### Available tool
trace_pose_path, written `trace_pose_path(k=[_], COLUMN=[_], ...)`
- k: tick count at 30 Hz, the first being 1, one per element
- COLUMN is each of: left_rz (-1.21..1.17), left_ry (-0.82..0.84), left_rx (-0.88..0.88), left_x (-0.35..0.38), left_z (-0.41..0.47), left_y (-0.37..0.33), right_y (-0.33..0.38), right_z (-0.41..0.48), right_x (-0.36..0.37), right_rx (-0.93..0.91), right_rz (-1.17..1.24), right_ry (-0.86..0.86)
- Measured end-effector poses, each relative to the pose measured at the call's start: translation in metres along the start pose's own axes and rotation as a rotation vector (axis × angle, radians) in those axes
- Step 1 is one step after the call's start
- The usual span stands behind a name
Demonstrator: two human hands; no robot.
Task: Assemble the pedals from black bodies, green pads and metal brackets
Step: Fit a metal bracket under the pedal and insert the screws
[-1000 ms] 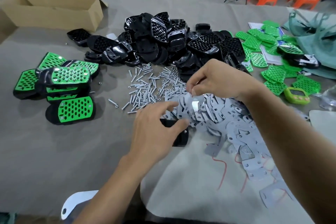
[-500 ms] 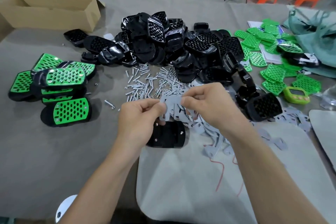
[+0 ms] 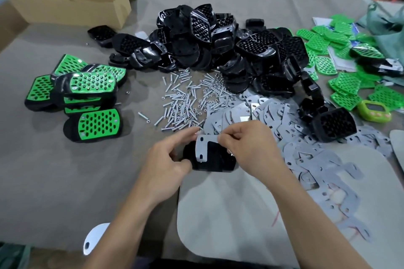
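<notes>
Where a gray cloth covers the big table (image 3: 54,170), a brown cardboard box (image 3: 65,0) sits open at the far left. In the middle at the back is a big heap of black bodies (image 3: 207,46). A pale gray mat (image 3: 229,214) lies at the near edge, and lots of flat metal brackets (image 3: 306,159) spill over its right side. Finished pedals (image 3: 87,89) with green tops are stacked on the left, and loose green pads (image 3: 345,85) lie far right. Shiny screws (image 3: 183,102) are scattered in the middle. Both hands are just in front of the screws. The left hand (image 3: 166,164) is loosely spread, and its thumb touches the left edge of one black body (image 3: 218,160) that lies flat just behind the mat. The right hand (image 3: 247,144) pinches one bracket (image 3: 202,146) by its end and holds it over that body. A little green timer (image 3: 375,111) sits at the right.
</notes>
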State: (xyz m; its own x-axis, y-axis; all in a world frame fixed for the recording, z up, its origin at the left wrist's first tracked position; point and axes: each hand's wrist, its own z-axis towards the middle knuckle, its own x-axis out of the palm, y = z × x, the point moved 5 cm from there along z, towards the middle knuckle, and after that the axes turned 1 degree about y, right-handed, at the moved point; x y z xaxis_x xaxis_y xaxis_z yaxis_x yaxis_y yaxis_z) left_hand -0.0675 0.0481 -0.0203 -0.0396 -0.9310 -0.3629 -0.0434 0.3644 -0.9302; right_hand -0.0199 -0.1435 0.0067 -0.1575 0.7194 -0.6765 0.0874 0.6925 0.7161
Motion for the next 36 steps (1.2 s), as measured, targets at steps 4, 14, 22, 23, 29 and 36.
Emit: trace_pose_path(k=[4, 14, 22, 23, 29, 36], left_rz=[-0.052, -0.061, -0.020, -0.015, 0.072, 0.163], left_ry=[0.005, -0.133, -0.174, -0.174, -0.150, -0.139], left_rx=[-0.028, -0.020, -0.064, -0.065, -0.019, 0.047], left_x=[-0.001, 0.002, 0.005, 0.005, 0.008, 0.015], left_z=[0.003, 0.005, 0.006, 0.006, 0.004, 0.005], left_y=[0.003, 0.006, 0.013, 0.012, 0.000, -0.010], right_y=[-0.003, -0.004, -0.009, -0.010, -0.017, -0.014], right_z=[-0.007, -0.008, -0.018, -0.020, -0.026, -0.029], right_x=[0.001, -0.003, 0.009, 0.009, 0.019, 0.019], right_rx=[-0.057, -0.061, -0.156, -0.182, -0.191, -0.222], right_rz=[-0.003, 0.020, -0.011, -0.015, 0.086, 0.091], right_ry=[-0.076, -0.085, -0.310, -0.344, -0.410, -0.381])
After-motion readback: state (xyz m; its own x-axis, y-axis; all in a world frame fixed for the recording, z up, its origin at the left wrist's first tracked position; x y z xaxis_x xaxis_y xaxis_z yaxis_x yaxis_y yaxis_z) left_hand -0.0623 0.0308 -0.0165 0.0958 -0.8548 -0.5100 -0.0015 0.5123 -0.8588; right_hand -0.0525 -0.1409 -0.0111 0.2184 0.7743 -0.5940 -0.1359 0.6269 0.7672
